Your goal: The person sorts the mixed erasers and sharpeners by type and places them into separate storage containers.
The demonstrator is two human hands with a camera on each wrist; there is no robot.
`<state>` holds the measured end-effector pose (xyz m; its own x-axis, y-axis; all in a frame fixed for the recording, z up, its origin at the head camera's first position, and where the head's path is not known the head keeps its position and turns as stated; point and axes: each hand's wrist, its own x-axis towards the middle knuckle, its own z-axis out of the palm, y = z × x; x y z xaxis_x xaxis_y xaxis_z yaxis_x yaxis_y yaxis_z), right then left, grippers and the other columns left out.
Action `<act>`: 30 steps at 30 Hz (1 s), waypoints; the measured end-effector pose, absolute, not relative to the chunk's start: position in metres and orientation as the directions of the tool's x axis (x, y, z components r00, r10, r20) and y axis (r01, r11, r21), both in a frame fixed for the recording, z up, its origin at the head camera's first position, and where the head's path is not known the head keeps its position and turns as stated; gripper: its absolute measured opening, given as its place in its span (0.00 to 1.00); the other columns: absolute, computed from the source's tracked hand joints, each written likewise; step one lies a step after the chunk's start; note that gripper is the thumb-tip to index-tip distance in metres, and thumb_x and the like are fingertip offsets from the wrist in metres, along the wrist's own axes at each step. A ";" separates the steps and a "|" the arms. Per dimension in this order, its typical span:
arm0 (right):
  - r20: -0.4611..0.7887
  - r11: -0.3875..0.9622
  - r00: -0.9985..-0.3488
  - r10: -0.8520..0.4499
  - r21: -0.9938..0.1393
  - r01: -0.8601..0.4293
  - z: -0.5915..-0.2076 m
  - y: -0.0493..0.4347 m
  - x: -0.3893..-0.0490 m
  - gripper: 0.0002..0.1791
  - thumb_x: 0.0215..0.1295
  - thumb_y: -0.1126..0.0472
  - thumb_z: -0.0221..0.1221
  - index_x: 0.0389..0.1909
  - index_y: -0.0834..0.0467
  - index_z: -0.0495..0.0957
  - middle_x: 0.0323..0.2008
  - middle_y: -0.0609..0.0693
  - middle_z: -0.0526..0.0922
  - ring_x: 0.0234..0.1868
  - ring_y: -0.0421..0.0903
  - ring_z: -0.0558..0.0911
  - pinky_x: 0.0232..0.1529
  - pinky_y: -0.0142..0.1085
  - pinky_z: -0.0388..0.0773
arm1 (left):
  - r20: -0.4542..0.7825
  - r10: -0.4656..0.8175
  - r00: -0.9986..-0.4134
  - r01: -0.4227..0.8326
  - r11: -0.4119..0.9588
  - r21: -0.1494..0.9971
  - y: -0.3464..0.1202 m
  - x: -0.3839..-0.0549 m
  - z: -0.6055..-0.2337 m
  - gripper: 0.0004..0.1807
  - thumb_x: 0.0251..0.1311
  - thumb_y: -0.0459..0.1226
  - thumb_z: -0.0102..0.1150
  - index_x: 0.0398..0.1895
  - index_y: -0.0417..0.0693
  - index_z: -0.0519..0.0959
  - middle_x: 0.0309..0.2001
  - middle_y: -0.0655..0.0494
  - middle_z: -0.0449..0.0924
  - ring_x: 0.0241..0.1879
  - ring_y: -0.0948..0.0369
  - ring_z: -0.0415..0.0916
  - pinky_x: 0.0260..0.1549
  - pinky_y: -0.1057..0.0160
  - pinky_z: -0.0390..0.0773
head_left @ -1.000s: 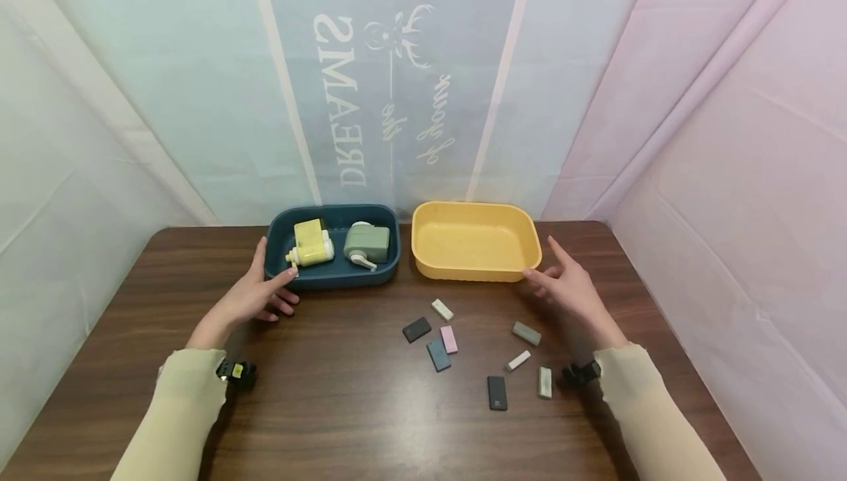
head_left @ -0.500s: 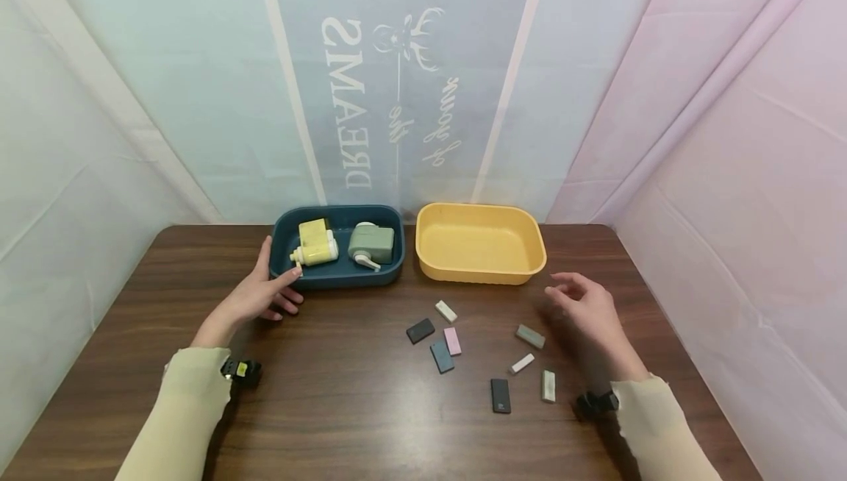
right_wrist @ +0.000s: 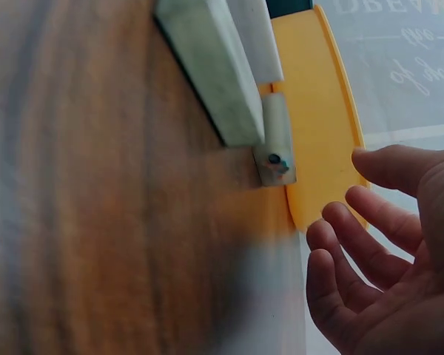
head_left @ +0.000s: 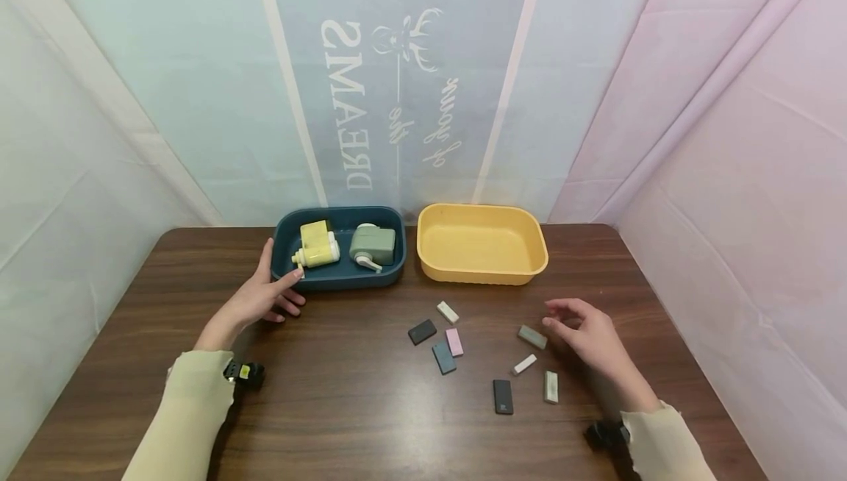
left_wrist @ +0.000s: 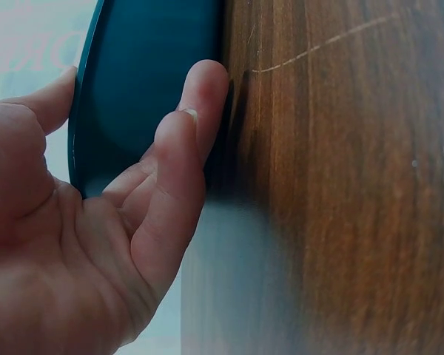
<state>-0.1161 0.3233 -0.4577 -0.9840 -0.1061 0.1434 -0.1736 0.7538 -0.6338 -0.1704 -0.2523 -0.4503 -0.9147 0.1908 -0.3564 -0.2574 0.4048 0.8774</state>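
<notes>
My left hand [head_left: 254,293] rests at the front left corner of a dark blue tray [head_left: 347,281], its fingers spread around that corner. In the left wrist view, a fingertip touches the rim of the blue tray [left_wrist: 144,66], and other fingers lie along its side. A yellow pump bottle [head_left: 320,246] and a green pump bottle [head_left: 375,246] lie inside. My right hand [head_left: 589,330] hovers with loosely bent fingers, holding nothing. Closest to it is a small grey-green rectangular block [head_left: 532,337]. The right wrist view shows a pale green block [right_wrist: 214,70] nearer the camera.
A yellow tray [head_left: 483,277] stands right of the blue one. Small rectangular pieces lie on the brown wooden table [head_left: 331,393]: black [head_left: 503,397], dark [head_left: 422,332], blue [head_left: 444,357], pink [head_left: 454,342] and whitish [head_left: 448,312]. Cloth curtains [head_left: 423,98] enclose the back and sides.
My right hand has left the yellow tray's right front corner and come nearer, toward the grey-green block. My left hand has stayed at the blue tray. The view has shifted slightly.
</notes>
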 end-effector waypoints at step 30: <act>0.086 0.733 -0.951 -0.297 -0.617 -0.285 -0.470 0.317 -0.106 0.16 0.54 0.67 0.72 0.45 0.60 0.85 0.32 0.43 0.79 0.32 0.36 0.77 0.31 0.32 0.75 | -0.346 0.198 -0.917 -0.243 0.412 0.878 -0.250 -0.168 -0.448 0.52 0.76 0.53 0.45 0.70 0.72 0.08 0.41 0.38 0.85 0.37 0.47 0.85 0.32 0.52 0.81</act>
